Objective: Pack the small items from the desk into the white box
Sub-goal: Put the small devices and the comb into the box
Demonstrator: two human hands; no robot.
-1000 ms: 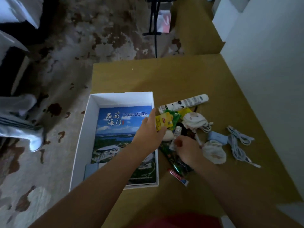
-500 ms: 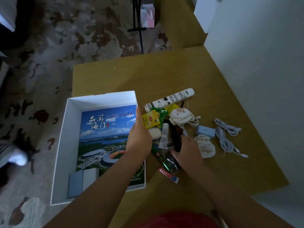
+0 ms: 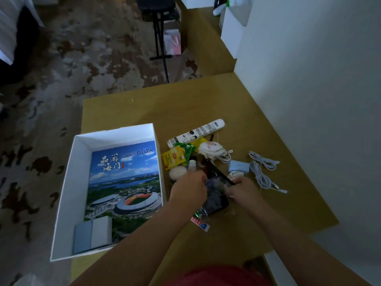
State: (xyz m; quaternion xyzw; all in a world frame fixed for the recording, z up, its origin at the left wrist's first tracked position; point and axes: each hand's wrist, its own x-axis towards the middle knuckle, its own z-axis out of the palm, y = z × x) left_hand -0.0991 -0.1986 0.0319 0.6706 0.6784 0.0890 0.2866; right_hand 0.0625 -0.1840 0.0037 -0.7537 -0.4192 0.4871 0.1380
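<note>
The white box (image 3: pixel 68 182) sits open on the desk's left side, holding a stadium booklet (image 3: pixel 123 178) and two small pale boxes (image 3: pixel 92 234). To its right lies a pile: white remote (image 3: pixel 195 133), yellow tea packet (image 3: pixel 173 159), white pads (image 3: pixel 210 149), round soap (image 3: pixel 177 172), small tube (image 3: pixel 191 164), blue charger (image 3: pixel 238 167), white cable (image 3: pixel 261 172), red sachet (image 3: pixel 200 222). My left hand (image 3: pixel 189 190) grips the edge of a clear plastic bag (image 3: pixel 215 199) with dark contents. My right hand (image 3: pixel 244 189) pinches the end of a black comb (image 3: pixel 216 174) just above the bag.
The wooden desk (image 3: pixel 206 104) butts against a white wall (image 3: pixel 309 100) on the right. Its left edge runs just behind the box, with patterned carpet (image 3: pixel 82 69) below. A black stand (image 3: pixel 160 38) rises from the floor beyond the far edge.
My left hand has moved off the tea packet and down to the plastic bag. My right hand has shifted right with the comb. The camera has tilted, so the view has moved.
</note>
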